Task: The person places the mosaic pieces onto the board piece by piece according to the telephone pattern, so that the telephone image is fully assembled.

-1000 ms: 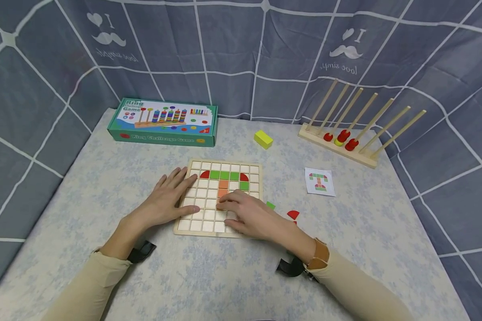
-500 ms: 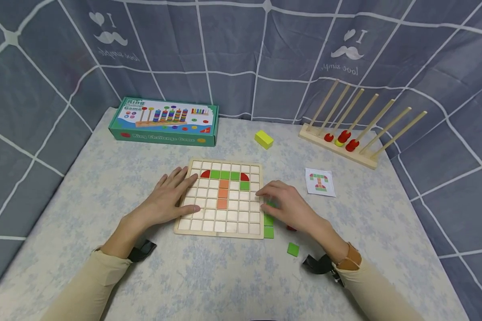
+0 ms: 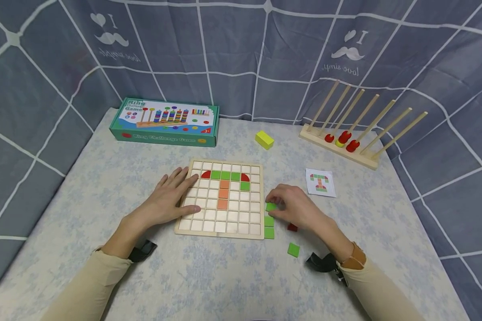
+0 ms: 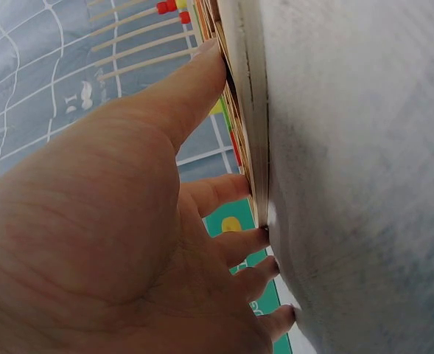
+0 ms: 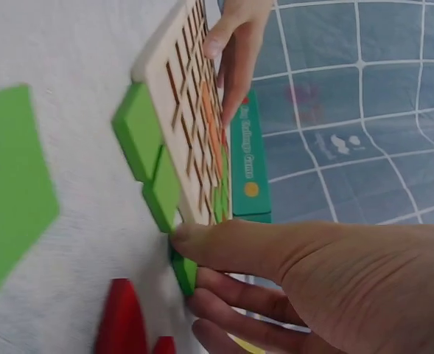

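Observation:
A wooden grid board lies flat on the table, holding red quarter-round, green square and orange square tiles in a T-like pattern. My left hand rests with spread fingers on its left edge, the thumb reaching over the cells. Just beyond the board's right edge, my right hand pinches a green square tile between thumb and fingers. In the right wrist view that tile shows under the thumb tip. Two more green tiles lie against the board's right side. A picture card with a similar pattern lies to the right.
Near the right wrist lie a loose green tile and partly hidden red pieces. Behind the board are a yellow block and a Ring Challenge Game box. A wooden peg rack with several rings stands at back right.
My right hand has moved off the board to the right and down onto a green tile. A third orange tile now shows in the column where the hand was. The left hand stays put.

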Demonstrator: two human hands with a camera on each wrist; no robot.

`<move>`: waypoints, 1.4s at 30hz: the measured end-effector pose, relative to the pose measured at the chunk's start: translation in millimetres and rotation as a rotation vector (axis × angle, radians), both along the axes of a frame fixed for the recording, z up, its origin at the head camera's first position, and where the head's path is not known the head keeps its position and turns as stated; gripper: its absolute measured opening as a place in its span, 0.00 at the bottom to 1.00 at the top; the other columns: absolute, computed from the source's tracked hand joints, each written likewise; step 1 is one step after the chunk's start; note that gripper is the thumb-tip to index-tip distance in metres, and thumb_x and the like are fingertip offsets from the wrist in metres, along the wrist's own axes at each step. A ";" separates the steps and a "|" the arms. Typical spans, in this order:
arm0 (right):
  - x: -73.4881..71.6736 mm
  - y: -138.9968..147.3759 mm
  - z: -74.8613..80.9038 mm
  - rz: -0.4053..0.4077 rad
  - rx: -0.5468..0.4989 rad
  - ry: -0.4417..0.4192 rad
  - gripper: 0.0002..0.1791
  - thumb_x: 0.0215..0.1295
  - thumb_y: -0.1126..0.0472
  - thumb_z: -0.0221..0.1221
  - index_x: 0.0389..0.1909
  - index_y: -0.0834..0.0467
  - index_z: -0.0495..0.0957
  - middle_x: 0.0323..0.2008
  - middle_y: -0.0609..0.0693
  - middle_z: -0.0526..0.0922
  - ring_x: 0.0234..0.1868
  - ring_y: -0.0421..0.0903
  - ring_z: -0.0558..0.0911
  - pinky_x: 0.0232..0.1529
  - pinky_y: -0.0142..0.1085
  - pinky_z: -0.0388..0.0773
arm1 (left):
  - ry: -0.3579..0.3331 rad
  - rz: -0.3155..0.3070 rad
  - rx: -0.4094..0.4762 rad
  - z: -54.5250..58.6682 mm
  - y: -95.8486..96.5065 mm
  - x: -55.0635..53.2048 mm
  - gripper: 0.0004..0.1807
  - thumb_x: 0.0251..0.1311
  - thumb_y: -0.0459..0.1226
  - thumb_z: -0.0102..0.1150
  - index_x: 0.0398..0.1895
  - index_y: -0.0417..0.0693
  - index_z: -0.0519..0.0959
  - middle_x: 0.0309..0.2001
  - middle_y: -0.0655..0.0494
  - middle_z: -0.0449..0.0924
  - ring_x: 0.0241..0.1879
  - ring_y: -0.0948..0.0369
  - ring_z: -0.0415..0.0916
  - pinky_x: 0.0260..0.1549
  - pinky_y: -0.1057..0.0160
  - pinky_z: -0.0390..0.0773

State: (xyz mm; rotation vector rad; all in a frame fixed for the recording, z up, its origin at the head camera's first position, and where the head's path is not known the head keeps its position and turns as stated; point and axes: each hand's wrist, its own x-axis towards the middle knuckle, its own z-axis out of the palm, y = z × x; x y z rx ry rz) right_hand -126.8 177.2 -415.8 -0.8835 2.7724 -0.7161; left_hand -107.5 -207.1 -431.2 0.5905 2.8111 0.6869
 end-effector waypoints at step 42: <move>-51.9 -175.6 -3.2 0.137 0.040 0.135 0.08 0.67 0.56 0.73 0.43 0.52 0.89 0.43 0.45 0.85 0.45 0.43 0.79 0.46 0.35 0.80 | 0.010 -0.006 0.004 -1.6 -1.3 0.2 0.50 0.70 0.57 0.65 0.85 0.46 0.55 0.85 0.34 0.42 0.84 0.36 0.37 0.77 0.27 0.39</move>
